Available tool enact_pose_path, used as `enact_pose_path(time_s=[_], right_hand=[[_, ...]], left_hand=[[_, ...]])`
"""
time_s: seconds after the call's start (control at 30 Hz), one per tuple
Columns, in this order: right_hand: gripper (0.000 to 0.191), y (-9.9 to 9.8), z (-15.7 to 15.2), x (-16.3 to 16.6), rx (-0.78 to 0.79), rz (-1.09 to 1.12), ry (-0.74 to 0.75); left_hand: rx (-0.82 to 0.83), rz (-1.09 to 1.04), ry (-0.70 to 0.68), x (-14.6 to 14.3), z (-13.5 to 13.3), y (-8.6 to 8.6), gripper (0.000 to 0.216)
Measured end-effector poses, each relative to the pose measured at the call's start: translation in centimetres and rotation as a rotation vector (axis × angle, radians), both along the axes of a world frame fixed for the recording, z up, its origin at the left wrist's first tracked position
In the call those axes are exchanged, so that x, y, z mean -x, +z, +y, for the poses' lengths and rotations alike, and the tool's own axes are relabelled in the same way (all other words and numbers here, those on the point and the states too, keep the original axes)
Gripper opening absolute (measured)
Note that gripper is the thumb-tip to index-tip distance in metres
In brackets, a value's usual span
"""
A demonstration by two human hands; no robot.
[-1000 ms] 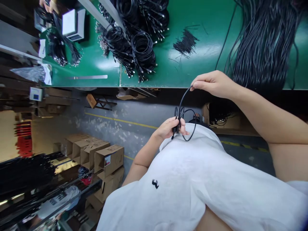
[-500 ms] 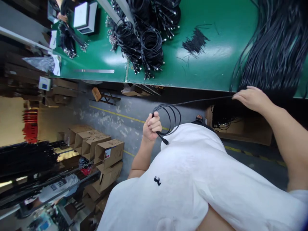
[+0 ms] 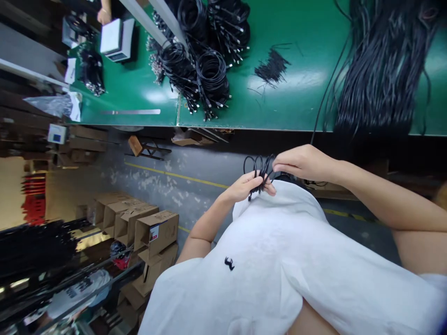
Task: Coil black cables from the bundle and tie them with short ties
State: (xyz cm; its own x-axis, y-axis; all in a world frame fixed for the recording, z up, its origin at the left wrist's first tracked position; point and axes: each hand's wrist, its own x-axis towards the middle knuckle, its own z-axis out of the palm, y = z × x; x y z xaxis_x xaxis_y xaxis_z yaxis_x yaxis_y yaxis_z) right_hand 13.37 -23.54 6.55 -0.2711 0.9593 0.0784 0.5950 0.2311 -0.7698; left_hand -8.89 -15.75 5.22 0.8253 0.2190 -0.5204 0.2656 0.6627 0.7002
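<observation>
Black cable: wound in several small loops, held between both hands just in front of the white shirt; one dark end shows below the left thumb.
Left hand: closed around the loops, thumb laid across them, the other fingers coming out on their far side.
Right hand: fingertips pinched together on the cable at the right side of the loops, back of the hand upward.
Thin strand: drops over the bench edge towards the right hand; I cannot tell whether it belongs to the held cable.
Green workbench: runs crosswise ahead of both hands.
Loose cables: a thick black sheaf on the bench at the right, ends reaching its front edge.
Short black pieces: a small pile left of the sheaf, well apart from it.
Coiled bundles: grouped further left, bright metal tips outward.
Metal strip: flat, near the front edge, left of the coils.
Cardboard boxes: on the floor to the left, some with flaps open.
White device: on the bench at the far left, near a co-worker's hand.
</observation>
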Motion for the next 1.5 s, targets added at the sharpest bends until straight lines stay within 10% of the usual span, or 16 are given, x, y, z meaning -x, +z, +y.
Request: enact_pose_path(time_s=[0.17, 0.37, 0.5, 0.63, 0.87, 1.07, 1.23, 1.33, 1.5], right_hand=[[0.042, -5.0, 0.6, -5.2, 0.053, 0.094, -0.055], [0.035, -12.9, -4.2, -15.3, 0.074, -0.462, -0.337], [0.031, -9.8, -7.3, -6.9, 0.136, -0.405, 0.013], [0.043, -4.4, -5.8, 2.7, 0.03, -0.13, 0.3], [0.046, -2.0, 1.0, 0.2, 0.032, -0.032, 0.167], [0.049, -8.9, -1.6, -8.7, 0.345, 0.158, -0.228], [0.031, -14.8, -7.4, -14.3, 0.519, -0.305, -0.474], [0.027, -12.6, -9.1, -10.5, 0.409, -0.476, -0.298], [0.039, -3.7, -6.2, -1.3, 0.03, -0.09, 0.151]], left_hand=[[0.186, 0.006, 0.059, 0.8, 0.1, 1.4, 0.03], [0.199, 0.019, 0.675, 3.5, 2.8, 2.2, 0.032], [0.055, -0.002, 0.702, 3.6, 4.1, 2.0, 0.021], [-0.121, 0.035, 0.398, 1.8, 3.4, 0.5, 0.035], [0.032, -0.014, -0.071, -0.3, -0.3, -0.7, 0.046], [0.13, -0.111, 0.228, 2.3, 1.6, 1.6, 0.029], [0.082, -0.076, 0.806, 4.7, 5.6, 3.0, 0.029], [0.034, -0.041, 0.857, 4.7, 7.1, 2.5, 0.025], [-0.111, 0.089, 0.465, 2.4, 5.2, -0.3, 0.025]])
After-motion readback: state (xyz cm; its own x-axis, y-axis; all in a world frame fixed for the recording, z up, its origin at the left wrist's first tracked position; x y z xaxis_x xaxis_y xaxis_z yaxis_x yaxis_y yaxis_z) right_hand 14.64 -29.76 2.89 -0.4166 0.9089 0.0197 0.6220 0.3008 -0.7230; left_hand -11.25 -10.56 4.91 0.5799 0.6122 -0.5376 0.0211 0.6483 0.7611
